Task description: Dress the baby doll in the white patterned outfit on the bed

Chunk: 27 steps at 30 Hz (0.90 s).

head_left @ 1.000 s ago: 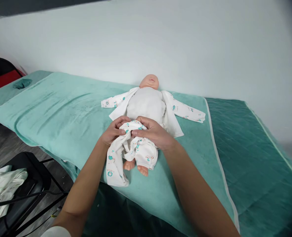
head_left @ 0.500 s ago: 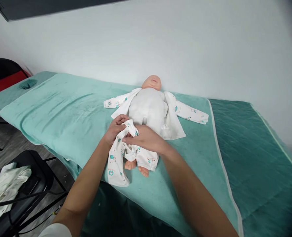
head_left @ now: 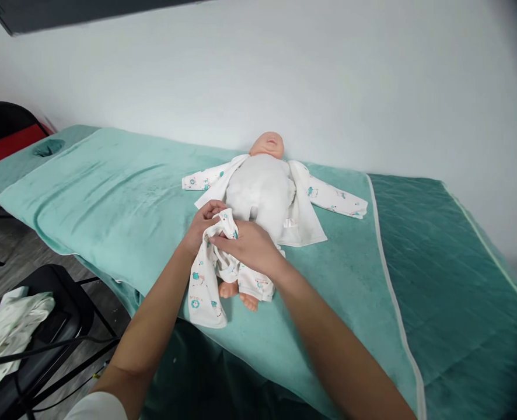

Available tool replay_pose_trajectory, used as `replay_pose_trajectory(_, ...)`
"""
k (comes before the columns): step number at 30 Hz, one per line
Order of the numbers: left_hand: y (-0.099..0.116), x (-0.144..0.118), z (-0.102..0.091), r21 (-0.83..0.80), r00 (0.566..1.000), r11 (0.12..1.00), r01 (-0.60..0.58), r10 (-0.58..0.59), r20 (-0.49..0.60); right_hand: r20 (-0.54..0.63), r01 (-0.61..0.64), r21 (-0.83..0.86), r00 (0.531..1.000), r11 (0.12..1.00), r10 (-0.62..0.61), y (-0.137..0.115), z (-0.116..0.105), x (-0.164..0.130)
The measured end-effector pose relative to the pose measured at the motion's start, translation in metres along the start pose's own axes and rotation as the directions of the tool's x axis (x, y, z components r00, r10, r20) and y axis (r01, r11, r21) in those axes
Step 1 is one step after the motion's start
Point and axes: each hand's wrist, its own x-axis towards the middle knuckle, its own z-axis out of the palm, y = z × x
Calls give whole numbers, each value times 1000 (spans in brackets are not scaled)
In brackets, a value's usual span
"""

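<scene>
A baby doll (head_left: 261,186) with a soft white body lies on its back, head toward the wall and feet toward me. Its white printed jacket (head_left: 337,201) is spread wide open, sleeves out to both sides. White printed baby pants (head_left: 203,291) lie around its lower legs; one pant leg covers the shin on the right, the other hangs flat beside the feet on the left. My left hand (head_left: 203,224) is closed on the bunched pants near the waist. My right hand (head_left: 252,242) pinches the same bunch from the right, its fingertips partly hidden in the cloth.
A massage bed (head_left: 122,192) with a light green cover runs along the white wall; darker green fabric (head_left: 460,280) covers its right end. At lower left, a black chair (head_left: 66,297) holds crumpled printed cloth (head_left: 17,326). A red and black chair (head_left: 11,140) stands beyond the bed's left end.
My right hand has shifted slightly left and closer to my left hand, still gripping the pants. The whole view has moved a little; the doll lies as before.
</scene>
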Motion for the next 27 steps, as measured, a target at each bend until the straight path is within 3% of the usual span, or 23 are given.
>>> replay_pose_trajectory(3,-3,2,-5,-34,998,999,-19,21,51,105,4,101,994,995,-14,-1,-7,-2)
replay_pose_trajectory(6,-2,-1,-9,-102,989,995,6,9,145,127,-97,266,990,959,65,-1,-12,-4)
replay_pose_trajectory(11,4,-11,-11,-180,963,976,126,-76,259,106,-122,598,992,792,73,4,-14,-3)
replay_pose_trajectory(16,8,-15,-9,-153,951,968,201,-156,268,102,-120,712,993,692,67,10,-13,-1)
replay_pose_trajectory(21,11,-17,-7,-132,952,970,206,-168,255,98,-60,693,995,719,-10,15,-17,-3)
replay_pose_trajectory(27,13,-17,-3,-96,953,978,183,-152,260,166,37,481,977,876,-133,8,-20,-5)
